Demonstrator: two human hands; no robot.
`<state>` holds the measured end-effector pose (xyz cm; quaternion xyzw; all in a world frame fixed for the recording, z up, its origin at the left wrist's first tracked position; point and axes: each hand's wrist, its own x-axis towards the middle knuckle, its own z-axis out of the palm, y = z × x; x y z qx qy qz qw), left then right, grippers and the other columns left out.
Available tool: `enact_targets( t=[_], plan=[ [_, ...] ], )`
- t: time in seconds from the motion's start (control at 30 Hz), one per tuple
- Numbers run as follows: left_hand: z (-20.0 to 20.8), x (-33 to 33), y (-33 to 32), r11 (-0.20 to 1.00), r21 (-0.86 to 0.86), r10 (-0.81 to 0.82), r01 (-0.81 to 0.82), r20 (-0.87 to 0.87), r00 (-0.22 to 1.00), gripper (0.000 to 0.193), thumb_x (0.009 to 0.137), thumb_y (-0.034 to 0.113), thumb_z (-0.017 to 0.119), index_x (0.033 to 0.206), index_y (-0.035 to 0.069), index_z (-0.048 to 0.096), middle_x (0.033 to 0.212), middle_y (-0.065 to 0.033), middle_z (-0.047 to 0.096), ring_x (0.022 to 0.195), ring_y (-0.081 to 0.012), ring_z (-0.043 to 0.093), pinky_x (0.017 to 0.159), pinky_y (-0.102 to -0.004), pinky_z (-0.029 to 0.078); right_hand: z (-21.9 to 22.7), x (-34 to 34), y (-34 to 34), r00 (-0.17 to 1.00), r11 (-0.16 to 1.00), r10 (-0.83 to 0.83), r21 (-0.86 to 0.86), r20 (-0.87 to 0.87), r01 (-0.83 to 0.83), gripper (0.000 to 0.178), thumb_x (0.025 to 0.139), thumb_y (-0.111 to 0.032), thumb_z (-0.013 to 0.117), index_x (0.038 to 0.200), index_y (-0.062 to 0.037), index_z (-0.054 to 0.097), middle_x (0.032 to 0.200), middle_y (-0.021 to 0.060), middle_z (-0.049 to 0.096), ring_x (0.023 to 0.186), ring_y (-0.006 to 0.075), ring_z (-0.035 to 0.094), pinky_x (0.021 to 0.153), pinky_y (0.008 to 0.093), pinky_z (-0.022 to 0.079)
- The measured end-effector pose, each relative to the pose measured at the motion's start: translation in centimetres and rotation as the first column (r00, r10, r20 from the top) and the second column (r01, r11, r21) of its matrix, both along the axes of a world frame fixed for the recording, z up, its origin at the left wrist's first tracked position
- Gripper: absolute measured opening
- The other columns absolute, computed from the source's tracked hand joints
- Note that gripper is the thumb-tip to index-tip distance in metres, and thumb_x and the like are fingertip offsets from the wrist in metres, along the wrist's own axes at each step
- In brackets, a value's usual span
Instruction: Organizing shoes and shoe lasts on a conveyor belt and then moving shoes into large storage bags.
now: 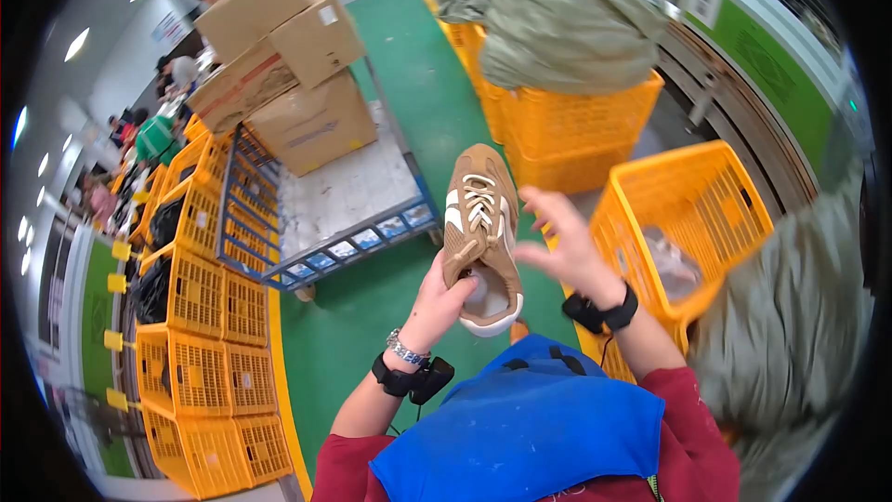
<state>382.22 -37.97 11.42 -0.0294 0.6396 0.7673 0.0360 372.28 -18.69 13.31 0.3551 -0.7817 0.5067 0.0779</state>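
A brown sneaker (482, 220) with white laces, white side stripes and a pale sole is held up in front of me, toe pointing away. My left hand (440, 301) grips it at the heel opening, with the thumb inside the collar. Just right of the shoe, my right hand (570, 246) has its fingers apart and holds nothing; whether a fingertip brushes the shoe I cannot tell. Close to that hand stands a yellow crate (624, 223) with a greyish item (671, 265) lying inside, its kind unclear.
A blue-framed cart (348, 251) carries several cardboard boxes (316, 121) ahead to the left. Stacked yellow crates (200, 381) line the left. Green cloth (567, 23) covers crates ahead right; more green cloth (780, 335) hangs at right. People work far left.
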Motion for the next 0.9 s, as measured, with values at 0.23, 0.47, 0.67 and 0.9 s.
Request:
enact_targets(
  t=[0.23,0.47,0.67,0.9],
  plan=[
    [0.8,-13.0,-6.2,0.903,-0.264,0.326,-0.340,-0.096,0.940,0.063,0.078,0.007,0.058,0.134,0.000,0.029,0.116,-0.0149,0.054,0.100,-0.0194,0.056,0.083,-0.0303,0.047,0.5,-13.4,-10.4,0.984,0.989,0.138,-0.034,-0.112,-0.142,0.045,0.069,0.000,0.052,0.114,-0.0023,0.051,0.102,0.0183,0.057,0.085,0.0352,0.060,0.073,0.0398,0.051],
    [1.6,-25.5,-13.6,0.163,-0.671,0.426,-0.723,-0.614,0.665,0.056,0.073,0.014,0.069,0.123,0.005,0.045,0.103,-0.0156,0.056,0.090,-0.0307,0.059,0.074,-0.0371,0.050,0.7,-27.6,-21.4,0.884,0.911,0.410,0.147,-0.223,-0.385,0.047,0.067,0.003,0.050,0.113,-0.0074,0.051,0.097,0.0174,0.059,0.085,0.0352,0.060,0.071,0.0381,0.051],
    [3.9,-34.3,-19.3,-0.094,-0.730,0.542,-0.677,-0.608,0.580,0.045,0.075,0.021,0.067,0.113,-0.001,0.052,0.090,-0.0184,0.059,0.079,-0.0352,0.060,0.067,-0.0399,0.050,2.7,-39.9,-31.7,0.708,0.754,0.657,0.259,-0.260,-0.604,0.050,0.075,-0.004,0.052,0.122,-0.0169,0.045,0.081,0.0156,0.057,0.064,0.0362,0.059,0.057,0.0430,0.049],
    [9.5,-48.3,-23.7,-0.122,-0.849,0.617,-0.514,-0.471,0.631,0.037,0.076,0.022,0.064,0.103,-0.001,0.053,0.073,-0.0183,0.062,0.061,-0.0343,0.061,0.054,-0.0394,0.050,8.9,-57.5,-39.8,0.271,0.240,0.961,0.339,0.048,-0.910,0.052,0.073,0.000,0.047,0.122,-0.0141,0.042,0.083,0.0174,0.060,0.071,0.0382,0.059,0.062,0.0452,0.047]
  ],
)
